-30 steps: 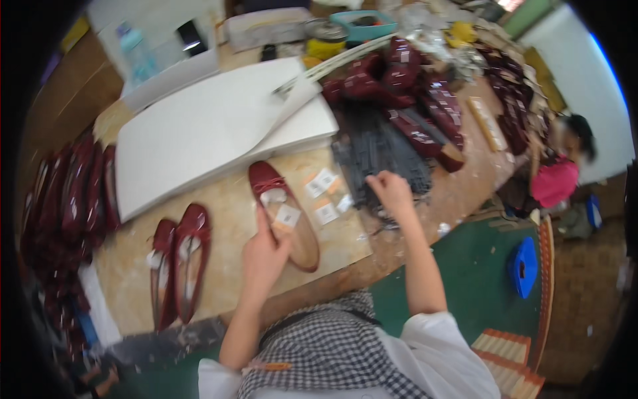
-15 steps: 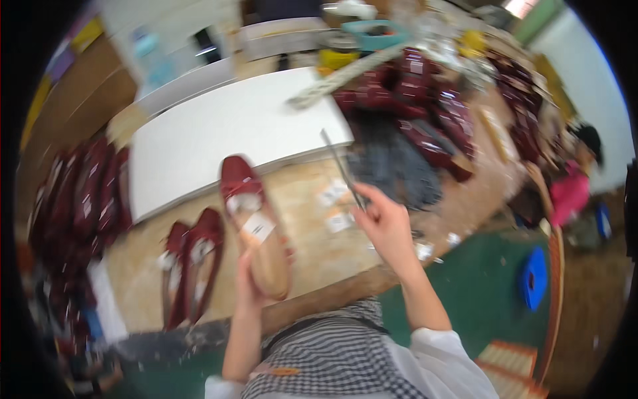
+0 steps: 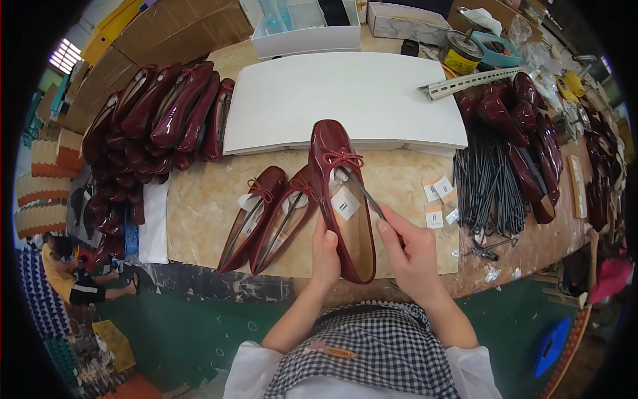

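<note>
Upright above the table, a dark red patent ballet flat (image 3: 327, 136) with a bow rests in my left hand (image 3: 325, 258), whose fingers wrap its left side near the heel. A small white label (image 3: 345, 203) lies inside. My right hand (image 3: 412, 251) pinches a thin dark rod (image 3: 364, 191) at the shoe's right edge; the rod's far end reaches into the toe opening, where its tip is hidden. Just left of my left hand, two matching flats (image 3: 247, 219) lie side by side, each with a similar rod along its inside.
White boards (image 3: 345, 100) lie stacked behind the shoe. Red shoes are heaped on the left (image 3: 149, 113) and right (image 3: 525, 126). Dark rods (image 3: 488, 189) and loose labels (image 3: 435, 193) lie to my right. Other people (image 3: 70, 272) sit at both edges. A perforated metal strip (image 3: 472, 84) crosses the boards' corner.
The rod in my right hand has moved from beside the shoe into its opening. My right hand is now close to the shoe. The whole view has turned and shifted.
</note>
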A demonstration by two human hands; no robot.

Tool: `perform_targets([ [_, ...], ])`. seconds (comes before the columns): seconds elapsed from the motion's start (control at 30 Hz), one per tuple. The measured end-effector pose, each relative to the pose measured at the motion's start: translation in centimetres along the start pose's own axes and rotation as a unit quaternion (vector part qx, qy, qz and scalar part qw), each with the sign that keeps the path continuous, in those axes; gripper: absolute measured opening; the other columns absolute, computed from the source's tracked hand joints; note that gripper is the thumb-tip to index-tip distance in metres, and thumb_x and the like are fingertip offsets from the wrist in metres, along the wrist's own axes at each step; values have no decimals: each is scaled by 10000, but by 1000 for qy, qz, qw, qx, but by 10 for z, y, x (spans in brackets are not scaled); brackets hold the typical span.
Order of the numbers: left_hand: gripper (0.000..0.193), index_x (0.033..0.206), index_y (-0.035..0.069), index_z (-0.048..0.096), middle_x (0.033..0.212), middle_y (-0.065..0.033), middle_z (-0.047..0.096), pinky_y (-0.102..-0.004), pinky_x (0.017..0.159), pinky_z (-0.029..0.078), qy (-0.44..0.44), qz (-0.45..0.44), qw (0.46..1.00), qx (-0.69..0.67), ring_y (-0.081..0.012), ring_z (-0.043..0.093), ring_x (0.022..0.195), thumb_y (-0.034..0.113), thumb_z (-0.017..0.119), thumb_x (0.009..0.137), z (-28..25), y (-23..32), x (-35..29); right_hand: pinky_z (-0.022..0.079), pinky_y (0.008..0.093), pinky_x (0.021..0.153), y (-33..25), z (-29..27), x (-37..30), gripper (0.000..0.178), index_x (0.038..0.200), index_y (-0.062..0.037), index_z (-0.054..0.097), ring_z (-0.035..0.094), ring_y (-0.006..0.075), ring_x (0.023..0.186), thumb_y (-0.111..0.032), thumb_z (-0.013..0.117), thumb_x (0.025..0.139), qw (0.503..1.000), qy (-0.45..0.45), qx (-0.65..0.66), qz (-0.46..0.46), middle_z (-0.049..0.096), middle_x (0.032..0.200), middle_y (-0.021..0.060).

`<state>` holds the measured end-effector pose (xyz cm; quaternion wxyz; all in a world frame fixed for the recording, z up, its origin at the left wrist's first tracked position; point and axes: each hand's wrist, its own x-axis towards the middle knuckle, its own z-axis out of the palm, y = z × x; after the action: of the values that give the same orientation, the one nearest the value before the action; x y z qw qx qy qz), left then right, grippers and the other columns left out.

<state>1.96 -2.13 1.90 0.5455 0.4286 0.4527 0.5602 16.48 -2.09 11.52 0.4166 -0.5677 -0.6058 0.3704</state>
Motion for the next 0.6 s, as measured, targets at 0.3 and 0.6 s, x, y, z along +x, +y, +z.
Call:
perform_targets([
  [0.3,544,1379,1,348,1218,-156,549,-364,900,464,29,-171,985,-12,-252,567,1075,195,523,902,4,-9,-29,429,252,486,18,28,-20,366,1294,14,534,526,84,534,-98,528,945,981,-125,3,147,643,686,89],
  [0.6,662,1256,174,514,1261,-225,451,-573,982,310,-67,31,712,699,-421,321,1281,356,770,673,-118,59,-9,436,262,539,38,-20,-10,304,1176,-36,643,525,112,559,-125,497,924,989,-69,-92,89,696,771,78],
])
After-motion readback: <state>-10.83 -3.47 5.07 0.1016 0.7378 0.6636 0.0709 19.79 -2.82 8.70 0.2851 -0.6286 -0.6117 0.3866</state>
